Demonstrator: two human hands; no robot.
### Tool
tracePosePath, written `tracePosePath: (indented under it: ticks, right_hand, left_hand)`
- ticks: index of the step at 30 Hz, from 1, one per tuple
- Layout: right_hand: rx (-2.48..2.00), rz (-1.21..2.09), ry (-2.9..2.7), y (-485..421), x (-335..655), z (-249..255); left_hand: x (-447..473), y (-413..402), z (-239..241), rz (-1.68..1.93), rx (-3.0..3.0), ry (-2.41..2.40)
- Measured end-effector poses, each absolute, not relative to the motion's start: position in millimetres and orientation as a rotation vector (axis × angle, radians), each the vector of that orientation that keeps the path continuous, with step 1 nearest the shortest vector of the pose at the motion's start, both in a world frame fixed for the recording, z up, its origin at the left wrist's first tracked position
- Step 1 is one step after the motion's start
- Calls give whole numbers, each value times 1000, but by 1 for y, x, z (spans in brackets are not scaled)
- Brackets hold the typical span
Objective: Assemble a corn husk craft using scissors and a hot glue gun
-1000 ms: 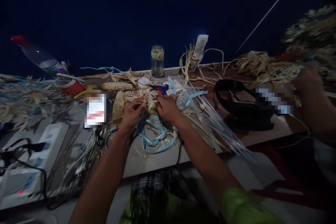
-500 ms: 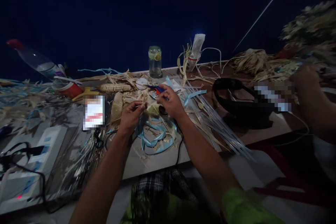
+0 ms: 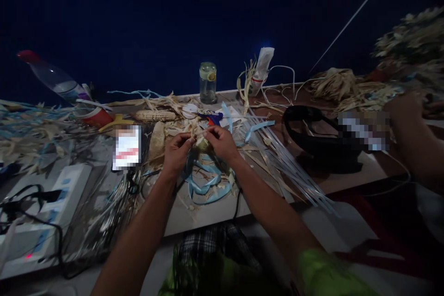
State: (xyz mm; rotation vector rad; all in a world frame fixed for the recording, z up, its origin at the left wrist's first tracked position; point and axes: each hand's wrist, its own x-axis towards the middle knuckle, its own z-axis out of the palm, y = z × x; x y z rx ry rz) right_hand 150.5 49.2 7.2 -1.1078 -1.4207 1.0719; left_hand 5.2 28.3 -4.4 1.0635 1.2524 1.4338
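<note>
A makeshift craft workspace, dimly lit against a dark blue wall. The table (image 3: 208, 215) is strewn with dried corn husks (image 3: 333, 84), a corn cob (image 3: 154, 114), blue ribbon (image 3: 204, 187) and clear plastic strips (image 3: 291, 171). A blue glue gun (image 3: 211, 118), a glass jar (image 3: 207, 82) and a power strip (image 3: 52, 208) (a cable plugged in) lie among them.

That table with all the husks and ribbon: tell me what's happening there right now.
A person sits at a cluttered table, both hands together over a small bundle of dried corn husk. The left hand and right hand pinch it between their fingertips, just above a loop of light blue ribbon. A dried corn cob, a blue glue gun and a glass jar lie beyond. Another person's arm rests at the far right.
</note>
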Motion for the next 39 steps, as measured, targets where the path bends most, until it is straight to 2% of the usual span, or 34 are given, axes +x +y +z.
tracePosePath:
  ticks: [7,17,39]
  right_hand:
    - [-1159,1022,-1348,53,159,8]
    - [-1236,625,-1599,51,168,16]
    - [-1246,500,-1809,49,162,9]
  left_hand:
    - [7,28,-5,1435,1116,1216]
    - [9,28,-5,1478,1143,1242]
    - [14,26,-6,1298,1132,1146]
